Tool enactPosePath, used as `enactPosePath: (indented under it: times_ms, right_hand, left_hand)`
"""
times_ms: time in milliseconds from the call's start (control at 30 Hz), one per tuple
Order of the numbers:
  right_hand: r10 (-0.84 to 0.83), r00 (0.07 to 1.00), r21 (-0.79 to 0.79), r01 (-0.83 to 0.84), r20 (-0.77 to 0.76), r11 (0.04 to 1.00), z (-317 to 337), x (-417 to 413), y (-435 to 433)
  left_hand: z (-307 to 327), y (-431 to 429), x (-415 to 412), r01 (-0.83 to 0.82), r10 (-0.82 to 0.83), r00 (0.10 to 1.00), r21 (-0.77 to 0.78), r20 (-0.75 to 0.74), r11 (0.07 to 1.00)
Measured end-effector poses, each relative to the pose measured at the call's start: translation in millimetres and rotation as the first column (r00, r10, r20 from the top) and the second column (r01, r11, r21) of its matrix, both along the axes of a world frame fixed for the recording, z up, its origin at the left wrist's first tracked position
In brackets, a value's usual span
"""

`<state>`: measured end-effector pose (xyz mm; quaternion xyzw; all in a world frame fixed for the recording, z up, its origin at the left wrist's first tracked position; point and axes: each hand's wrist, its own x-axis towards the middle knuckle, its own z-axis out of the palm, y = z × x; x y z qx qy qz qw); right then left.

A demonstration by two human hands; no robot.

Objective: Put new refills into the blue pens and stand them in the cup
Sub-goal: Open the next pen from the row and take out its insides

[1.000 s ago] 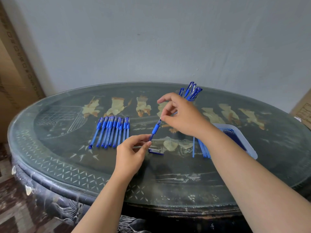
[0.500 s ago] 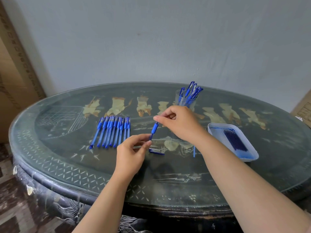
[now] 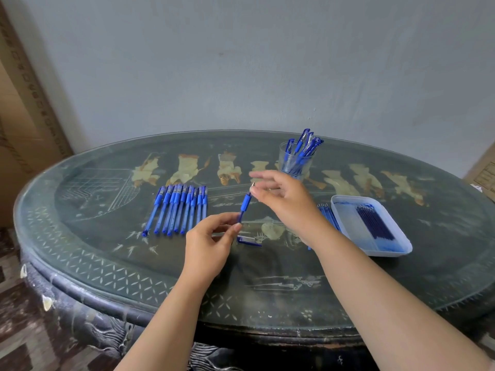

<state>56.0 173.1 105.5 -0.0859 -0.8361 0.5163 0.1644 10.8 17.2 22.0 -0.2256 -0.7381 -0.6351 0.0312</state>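
Evidently the step in hand is the reassembly of one blue pen [image 3: 246,203], which is held tilted above the middle of the surface [image 3: 267,290], its metal tip pointing up and away. Its lower barrel is pinched between the thumb and fingers of the left hand [image 3: 209,238]. The right hand [image 3: 286,199] is placed at the tip end with its fingers blurred and loosely spread; whether the tip is pinched or merely approached cannot be told. A loose cap [image 3: 249,240] is seen lying on the surface just below the held pen, so the next move is judged to call for the cap to be picked up and pressed on, after which the pen would be carried to the cup [image 3: 282,167], far and slightly right, where several pens already stand leaning. A row of pens [image 3: 179,210] is laid out to the left, close enough to be nudged by the left wrist. To the right, a white tray [image 3: 388,253] holding dark refills [image 3: 375,223] sits near the right forearm, with thin blue sticks [image 3: 328,214] just beside it. Open room is left between row and tray, and along the near edge.
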Motion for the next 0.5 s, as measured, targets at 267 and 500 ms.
enactPosePath:
  times_ms: [267,500]
  right_hand:
    - [-0.018,1.000,-0.100,0.018,0.005,0.995,-2.3,-0.2,-2.6]
    - [-0.039,0.999,-0.137,0.038,-0.005,0.990,-4.1,-1.4,-4.0]
  left_hand:
    - [-0.2,0.8,0.2,-0.012,0.012,1.000,0.003,0.003,1.000]
    - [0.9,0.3,0.7,-0.006,0.006,1.000,-0.006,0.015,1.000]
